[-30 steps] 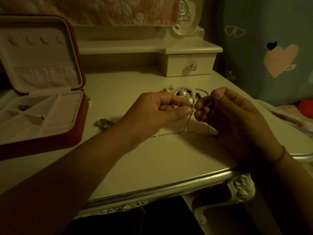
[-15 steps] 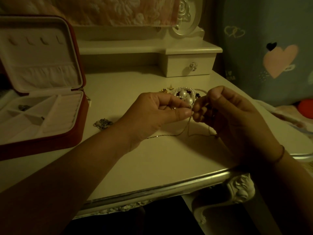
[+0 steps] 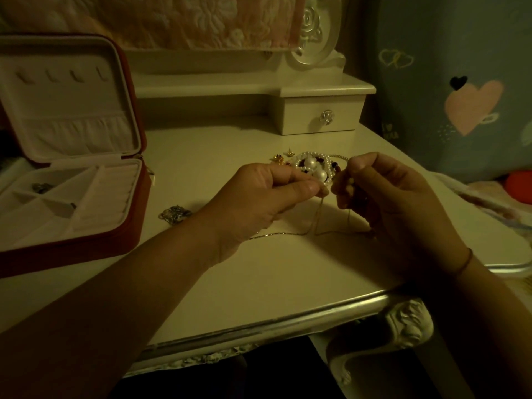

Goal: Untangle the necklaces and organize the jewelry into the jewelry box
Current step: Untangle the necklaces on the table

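**Both grips pinch a fine gold chain above the middle of the tabletop**

At the left edge of the tabletop (image 3: pixel 259 283) the red jewelry box (image 3: pixel 72 243) stands open, its padded lid tilted up and back. A small dark metal piece (image 3: pixel 42 187) lies in the box's far-left compartment, and another tiny piece (image 3: pixel 73 205) sits beside a divider; what they are is too dim to tell. Just right of the box, a bunched silver chain (image 3: pixel 174 214) rests on the bare tabletop.

Near the middle, the left grip (image 3: pixel 259 197) is raised off the surface, thumb and forefinger pressed together on the thin gold chain (image 3: pixel 288 234). From that pinch the strands drop to the tabletop, where one length trails left under the hand and a loop lies between the two wrists. Close beside it, the right grip (image 3: pixel 397 203) has its fingers curled in and nips the same chain at its fingertips; the two pinches are almost touching.

Just behind the fingertips, toward the far edge, a pile of pearl strands (image 3: pixel 313 168) mixed with dark beads lies on the tabletop, with a gold stud earring (image 3: pixel 288 152) and a small gold flower piece (image 3: pixel 277 159) at its left. Farther back a small white drawer (image 3: pixel 319 116) with a glass knob sits at the far edge. A thin cord bracelet (image 3: pixel 466 262) circles the right wrist.
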The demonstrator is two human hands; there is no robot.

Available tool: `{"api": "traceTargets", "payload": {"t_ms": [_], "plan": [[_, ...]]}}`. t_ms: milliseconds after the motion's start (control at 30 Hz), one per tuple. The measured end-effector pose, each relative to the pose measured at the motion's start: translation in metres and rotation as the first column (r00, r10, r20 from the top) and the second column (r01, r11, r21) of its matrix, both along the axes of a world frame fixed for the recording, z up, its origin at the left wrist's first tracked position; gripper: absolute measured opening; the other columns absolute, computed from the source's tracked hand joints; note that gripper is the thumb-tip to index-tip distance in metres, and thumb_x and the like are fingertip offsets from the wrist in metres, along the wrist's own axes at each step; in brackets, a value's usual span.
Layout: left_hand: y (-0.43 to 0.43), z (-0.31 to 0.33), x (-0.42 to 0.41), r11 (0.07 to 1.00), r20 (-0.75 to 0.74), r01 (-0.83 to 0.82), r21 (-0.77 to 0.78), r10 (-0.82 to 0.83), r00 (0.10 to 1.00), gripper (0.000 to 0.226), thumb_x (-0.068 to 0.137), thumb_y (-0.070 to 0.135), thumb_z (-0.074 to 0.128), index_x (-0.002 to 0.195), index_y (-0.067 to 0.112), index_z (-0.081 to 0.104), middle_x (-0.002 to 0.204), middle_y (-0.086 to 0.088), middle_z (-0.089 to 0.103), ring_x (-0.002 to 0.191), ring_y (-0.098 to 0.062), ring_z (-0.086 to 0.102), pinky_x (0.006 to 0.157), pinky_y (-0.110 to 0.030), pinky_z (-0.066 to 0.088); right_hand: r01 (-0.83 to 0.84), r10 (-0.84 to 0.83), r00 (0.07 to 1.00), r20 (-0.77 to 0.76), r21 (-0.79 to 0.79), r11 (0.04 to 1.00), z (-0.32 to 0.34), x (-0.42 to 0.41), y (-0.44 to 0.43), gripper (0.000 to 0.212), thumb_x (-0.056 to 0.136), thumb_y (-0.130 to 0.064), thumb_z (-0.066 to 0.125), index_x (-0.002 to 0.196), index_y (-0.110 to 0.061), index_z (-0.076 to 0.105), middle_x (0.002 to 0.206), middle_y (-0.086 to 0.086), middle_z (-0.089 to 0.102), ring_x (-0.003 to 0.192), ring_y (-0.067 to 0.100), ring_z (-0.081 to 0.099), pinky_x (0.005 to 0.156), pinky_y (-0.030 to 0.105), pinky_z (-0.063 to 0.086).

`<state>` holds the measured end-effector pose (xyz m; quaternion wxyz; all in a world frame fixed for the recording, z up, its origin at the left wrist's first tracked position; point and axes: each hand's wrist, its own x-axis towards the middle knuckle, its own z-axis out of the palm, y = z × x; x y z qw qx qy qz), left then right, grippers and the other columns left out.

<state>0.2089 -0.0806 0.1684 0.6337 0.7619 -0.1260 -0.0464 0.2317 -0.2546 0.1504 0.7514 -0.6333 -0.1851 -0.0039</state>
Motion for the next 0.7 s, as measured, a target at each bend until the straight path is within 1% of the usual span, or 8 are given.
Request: {"api": "traceTargets", "payload": {"t_ms": [100, 200, 267, 367, 400, 467, 600, 700], "plan": [[0.003, -0.003, 0.003, 1.0, -0.03, -0.013, -0.008, 0.013, 0.999, 0.015, 0.091, 0.017, 0.057, 0.094, 0.01, 0.07, 0.044, 0.012, 0.034, 0.037, -0.001, 0.023, 0.035, -0.013, 0.018, 0.096, -0.082, 0.991, 0.103, -0.143, 0.985, -0.006, 0.001, 0.001, 0.016, 0.081, -0.026, 0.056, 0.082, -0.012, 0.063, 0.071, -0.001, 0.066, 0.066, 0.011, 0.058, 0.068, 0.022, 0.051], [0.004, -0.003, 0.005, 1.0, -0.049, -0.009, -0.018, 0.008, 0.999, 0.012, 0.088, 0.02, 0.06, 0.088, 0.014, 0.071, 0.05, 0.005, 0.03, 0.041, -0.005, 0.02, 0.037, -0.016, 0.015, 0.209, -0.144, 0.958, 0.246, -0.262, 0.942, -0.009, 0.002, 0.001, 0.007, 0.084, -0.022, 0.062, 0.09, -0.018, 0.065, 0.082, -0.005, 0.068, 0.076, 0.008, 0.062, 0.073, 0.02, 0.05], [0.004, -0.004, 0.005, 0.999, -0.049, 0.01, -0.039, -0.012, 0.999, 0.012, 0.088, 0.019, 0.06, 0.087, 0.014, 0.07, 0.052, 0.003, 0.029, 0.041, -0.006, 0.019, 0.037, -0.015, 0.016, 0.316, -0.199, 0.918, 0.343, -0.329, 0.89, -0.011, 0.001, 0.001, 0.009, 0.083, -0.022, 0.065, 0.092, -0.022, 0.062, 0.09, -0.004, 0.066, 0.083, 0.009, 0.063, 0.074, 0.021, 0.051], [0.005, -0.005, 0.006, 0.998, -0.04, 0.012, -0.059, -0.014, 0.999, 0.013, 0.089, 0.018, 0.059, 0.087, 0.012, 0.069, 0.05, 0.005, 0.03, 0.04, -0.004, 0.021, 0.036, -0.013, 0.018, 0.435, -0.245, 0.846, 0.474, -0.346, 0.832, -0.011, -0.006, 0.002, 0.015, 0.08, -0.037, 0.063, 0.088, -0.026, 0.059, 0.09, -0.001, 0.063, 0.083, 0.016, 0.06, 0.072, 0.026, 0.052], [0.005, -0.006, 0.006, 0.997, -0.038, 0.012, -0.07, -0.014, 0.999, 0.012, 0.088, 0.018, 0.059, 0.085, 0.013, 0.07, 0.05, 0.006, 0.031, 0.041, -0.005, 0.021, 0.036, -0.014, 0.017, 0.448, -0.239, 0.83, 0.505, -0.348, 0.823, -0.012, -0.009, 0.002, 0.016, 0.079, -0.042, 0.061, 0.086, -0.027, 0.058, 0.088, 0.0, 0.062, 0.081, 0.016, 0.059, 0.069, 0.024, 0.05], [0.004, -0.006, 0.007, 0.995, -0.039, 0.019, -0.096, -0.023, 0.999, 0.013, 0.088, 0.018, 0.059, 0.082, 0.016, 0.069, 0.051, 0.005, 0.03, 0.042, -0.006, 0.02, 0.037, -0.016, 0.015, 0.462, -0.204, 0.807, 0.554, -0.378, 0.802, -0.013, -0.014, 0.004, 0.014, 0.077, -0.046, 0.059, 0.082, -0.033, 0.056, 0.084, -0.004, 0.06, 0.077, 0.009, 0.056, 0.066, 0.016, 0.045], [0.005, -0.008, 0.008, 0.994, -0.037, 0.04, -0.105, -0.044, 0.998, 0.01, 0.088, 0.017, 0.059, 0.083, 0.015, 0.067, 0.05, 0.006, 0.033, 0.042, -0.005, 0.023, 0.036, -0.014, 0.018, 0.497, -0.17, 0.778, 0.605, -0.427, 0.755, -0.015, -0.014, 0.007, 0.01, 0.076, -0.047, 0.058, 0.079, -0.038, 0.054, 0.083, -0.011, 0.058, 0.075, 0.002, 0.053, 0.067, 0.009, 0.041], [0.005, -0.008, 0.007, 0.992, -0.041, 0.054, -0.114, -0.059, 0.997, 0.007, 0.087, 0.015, 0.059, 0.087, 0.013, 0.066, 0.047, 0.008, 0.037, 0.038, -0.003, 0.026, 0.036, -0.016, 0.018, 0.494, -0.176, 0.781, 0.599, -0.422, 0.76, -0.016, -0.012, 0.006, 0.014, 0.077, -0.046, 0.056, 0.079, -0.032, 0.056, 0.083, -0.012, 0.058, 0.075, 0.004, 0.054, 0.068, 0.009, 0.042]]}}
